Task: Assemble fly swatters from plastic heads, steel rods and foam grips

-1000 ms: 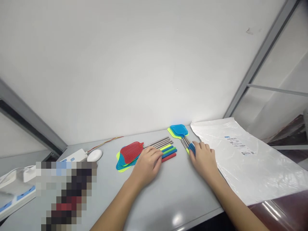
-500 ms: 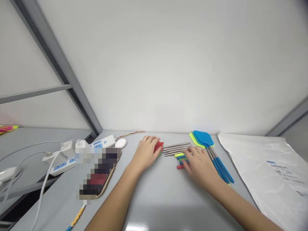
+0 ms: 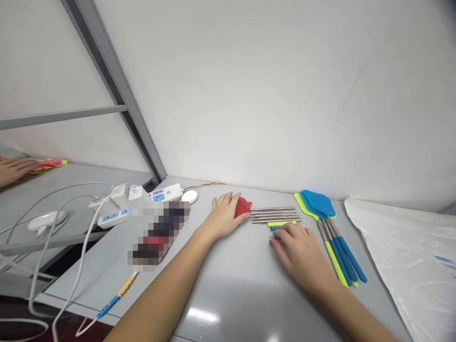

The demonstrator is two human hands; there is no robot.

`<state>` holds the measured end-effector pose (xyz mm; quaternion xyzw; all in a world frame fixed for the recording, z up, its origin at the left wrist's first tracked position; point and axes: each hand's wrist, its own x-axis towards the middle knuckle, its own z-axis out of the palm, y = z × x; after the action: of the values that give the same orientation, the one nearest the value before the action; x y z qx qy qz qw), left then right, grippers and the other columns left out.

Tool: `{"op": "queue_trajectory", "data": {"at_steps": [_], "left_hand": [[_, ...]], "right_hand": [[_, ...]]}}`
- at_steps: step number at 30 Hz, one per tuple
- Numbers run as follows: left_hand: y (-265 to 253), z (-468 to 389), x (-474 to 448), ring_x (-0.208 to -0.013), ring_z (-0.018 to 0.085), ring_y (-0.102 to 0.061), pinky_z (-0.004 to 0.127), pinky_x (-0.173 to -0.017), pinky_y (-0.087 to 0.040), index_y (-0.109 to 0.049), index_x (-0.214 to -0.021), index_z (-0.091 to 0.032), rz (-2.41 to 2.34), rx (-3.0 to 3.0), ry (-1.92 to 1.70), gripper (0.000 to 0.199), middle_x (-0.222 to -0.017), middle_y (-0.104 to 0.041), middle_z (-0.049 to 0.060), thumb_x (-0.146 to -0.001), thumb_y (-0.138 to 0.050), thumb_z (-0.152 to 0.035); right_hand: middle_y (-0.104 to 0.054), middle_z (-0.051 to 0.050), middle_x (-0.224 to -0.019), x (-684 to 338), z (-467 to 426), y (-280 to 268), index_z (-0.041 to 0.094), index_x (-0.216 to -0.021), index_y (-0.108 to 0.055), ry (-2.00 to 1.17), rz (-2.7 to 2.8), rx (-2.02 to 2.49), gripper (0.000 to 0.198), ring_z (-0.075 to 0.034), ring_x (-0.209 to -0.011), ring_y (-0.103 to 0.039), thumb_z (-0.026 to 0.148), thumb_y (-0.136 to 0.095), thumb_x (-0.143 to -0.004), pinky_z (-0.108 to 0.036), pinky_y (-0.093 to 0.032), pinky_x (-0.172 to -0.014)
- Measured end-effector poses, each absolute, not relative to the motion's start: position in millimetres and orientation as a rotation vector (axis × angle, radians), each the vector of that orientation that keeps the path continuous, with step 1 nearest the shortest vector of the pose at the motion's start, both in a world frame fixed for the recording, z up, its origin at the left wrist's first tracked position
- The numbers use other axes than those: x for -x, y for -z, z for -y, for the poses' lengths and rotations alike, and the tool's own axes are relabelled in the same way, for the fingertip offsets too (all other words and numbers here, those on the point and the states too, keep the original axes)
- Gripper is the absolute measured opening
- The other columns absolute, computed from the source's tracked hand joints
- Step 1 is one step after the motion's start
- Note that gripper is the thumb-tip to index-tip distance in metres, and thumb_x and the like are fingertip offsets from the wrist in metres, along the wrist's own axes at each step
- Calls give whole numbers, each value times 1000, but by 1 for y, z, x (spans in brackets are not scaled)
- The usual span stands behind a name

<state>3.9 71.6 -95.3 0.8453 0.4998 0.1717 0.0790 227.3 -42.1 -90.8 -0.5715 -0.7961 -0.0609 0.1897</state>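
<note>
My left hand (image 3: 225,219) curls around a stack of fly swatters, at the end with the red mesh head (image 3: 243,207). Several thin metal shafts (image 3: 273,214) run to the right from there, side by side. At the other end my right hand (image 3: 301,251) is closed around the grips, its fingers bent over them. A yellow-green grip (image 3: 281,223) and the end of a red grip (image 3: 272,242) show beside the fingers; other grips are partly hidden. To the right of this hand lies another fanned bunch of fly swatters (image 3: 319,204) with blue and yellow-green heads.
A white plastic bag (image 3: 402,251) covers the right side of the table. On the left are a blurred-out phone (image 3: 160,237), a white round case (image 3: 189,197), a power strip (image 3: 167,194) and loose cables. Another person's hand (image 3: 16,171) rests at the far left table.
The view has swung left and down, so things sit further right and another person's hand has come into sight. Both my hands stay at the same stack; my right fingers cover more of the grips.
</note>
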Motion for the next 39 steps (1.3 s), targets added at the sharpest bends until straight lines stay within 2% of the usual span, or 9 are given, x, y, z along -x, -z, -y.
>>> {"op": "queue_trajectory", "data": {"at_steps": [11, 18, 21, 25, 30, 32, 35, 39], "left_hand": [[101, -75, -8, -127, 31, -37, 54, -104, -23, -35, -137, -23, -1471, -2511, -554, 61, -137, -45, 14, -88, -38, -59], [100, -76, -11, -124, 33, -36, 57, -102, -23, -40, -134, -25, -1489, -2496, -597, 64, -132, -50, 12, -80, -54, -57], [93, -75, -12, -122, 33, -37, 61, -103, -19, -43, -132, -26, -1510, -2517, -634, 62, -129, -52, 12, -79, -57, -54], [71, -64, -14, -122, 34, -37, 65, -105, -8, -51, -125, -28, -1490, -2603, -710, 55, -127, -53, 10, -76, -62, -53], [47, -37, -22, -117, 32, -42, 63, -108, -3, -49, -127, -29, -1251, -2752, -691, 66, -124, -53, 8, -70, -66, -56], [46, -27, -24, -115, 33, -44, 63, -108, -6, -47, -130, -31, -1143, -2784, -573, 73, -120, -55, 7, -65, -69, -56], [51, -16, -24, -107, 34, -48, 61, -102, -20, -45, -133, -33, -1077, -2797, -423, 85, -112, -58, 8, -57, -73, -56], [55, -7, -22, -96, 34, -52, 55, -92, -32, -49, -131, -34, -1070, -2805, -331, 85, -102, -59, 9, -52, -73, -54]], "right_hand": [[-57, -5, -92, -228, 42, 92, 22, -94, -62, 68, 2200, 1624, 20, -20, -88, -50, 26, -42, -94, -35, -34, -80], [-57, -5, -91, -228, 41, 92, 21, -93, -62, 70, 2192, 1614, 19, -19, -87, -50, 24, -43, -94, -34, -33, -80], [-57, -5, -92, -228, 41, 92, 22, -92, -62, 63, 2182, 1615, 19, -19, -88, -50, 24, -43, -94, -34, -33, -81], [-57, -6, -90, -227, 41, 89, 21, -90, -62, 60, 2158, 1607, 20, -19, -89, -50, 23, -42, -94, -34, -33, -81], [-58, -6, -93, -232, 38, 84, 21, -92, -61, 101, 2094, 1625, 18, -20, -91, -51, 24, -43, -94, -34, -33, -82], [-58, -5, -92, -236, 35, 84, 20, -90, -60, 127, 2069, 1657, 18, -19, -90, -51, 25, -43, -94, -34, -33, -81], [-58, -5, -91, -242, 31, 84, 20, -90, -61, 168, 2042, 1705, 19, -19, -89, -52, 25, -43, -94, -33, -32, -81], [-59, -5, -91, -246, 28, 84, 21, -91, -61, 222, 2030, 1740, 20, -18, -89, -53, 26, -42, -94, -32, -32, -81]]}}
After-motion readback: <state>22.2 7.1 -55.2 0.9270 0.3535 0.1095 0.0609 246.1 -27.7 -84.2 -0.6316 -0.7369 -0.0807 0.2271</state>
